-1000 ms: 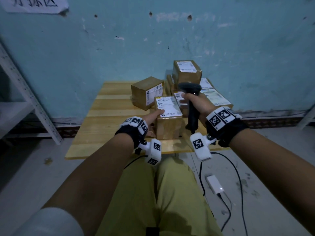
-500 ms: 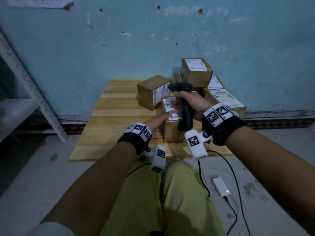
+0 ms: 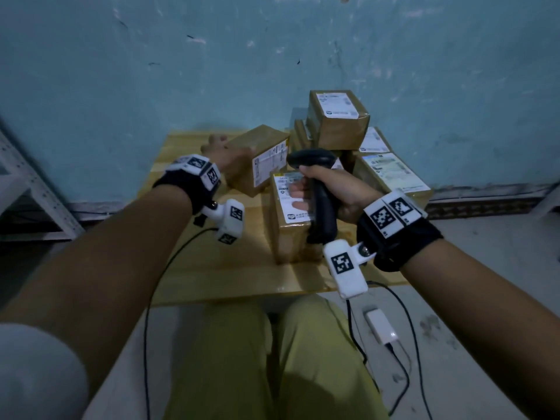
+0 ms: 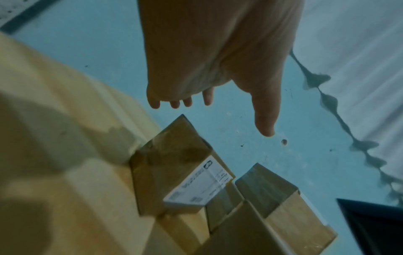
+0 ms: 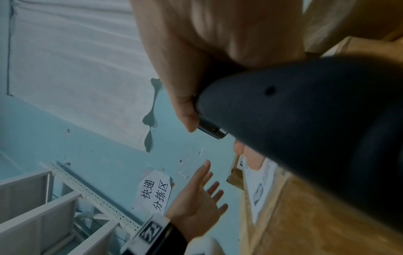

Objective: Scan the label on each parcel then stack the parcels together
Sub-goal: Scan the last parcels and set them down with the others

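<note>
Several brown parcels with white labels lie on a wooden table (image 3: 194,268). The front parcel (image 3: 288,234) stands label up, also in the right wrist view (image 5: 261,186). My right hand (image 3: 339,192) grips a black scanner (image 3: 322,207) by its handle, held over that label; the scanner (image 5: 305,112) fills the right wrist view. My left hand (image 3: 224,153) is open with fingers spread, at the left side of a tilted parcel (image 3: 266,162) behind. In the left wrist view the hand (image 4: 218,77) hovers above that parcel (image 4: 174,165) without touching it.
More parcels are stacked at the back right, one box (image 3: 338,116) on top and a flat one (image 3: 391,177) beside it. A blue wall stands close behind. A white rack (image 3: 30,189) is at the left. Cables and a white adapter (image 3: 381,327) lie on the floor.
My left hand has let go of the front parcel and moved forward and left to the tilted parcel behind it. The scanner stays over the front parcel.
</note>
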`<action>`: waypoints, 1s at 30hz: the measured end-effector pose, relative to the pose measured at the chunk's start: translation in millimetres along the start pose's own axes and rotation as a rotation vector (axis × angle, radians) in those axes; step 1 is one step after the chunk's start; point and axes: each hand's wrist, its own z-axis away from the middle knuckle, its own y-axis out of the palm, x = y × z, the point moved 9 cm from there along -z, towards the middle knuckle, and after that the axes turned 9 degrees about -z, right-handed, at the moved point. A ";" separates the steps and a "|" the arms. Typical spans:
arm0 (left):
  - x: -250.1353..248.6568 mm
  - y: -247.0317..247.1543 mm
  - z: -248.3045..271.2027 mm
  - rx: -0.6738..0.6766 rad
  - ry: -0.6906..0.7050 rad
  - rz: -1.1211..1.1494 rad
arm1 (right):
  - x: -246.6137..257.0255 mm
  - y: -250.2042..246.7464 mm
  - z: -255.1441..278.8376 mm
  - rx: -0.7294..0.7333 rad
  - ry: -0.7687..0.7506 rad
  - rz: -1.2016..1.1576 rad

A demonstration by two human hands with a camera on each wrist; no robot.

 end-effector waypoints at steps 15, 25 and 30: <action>-19.9 44.8 -86.5 0.108 0.033 -0.719 | -4.1 -9.4 -13.5 0.008 0.038 -0.013; -19.8 35.3 -75.4 0.044 0.020 -0.685 | -4.5 -9.4 -13.6 0.013 0.049 -0.020; -4.3 0.1 -67.9 -0.086 -0.019 -0.151 | -3.5 -7.9 -11.8 0.019 0.035 -0.039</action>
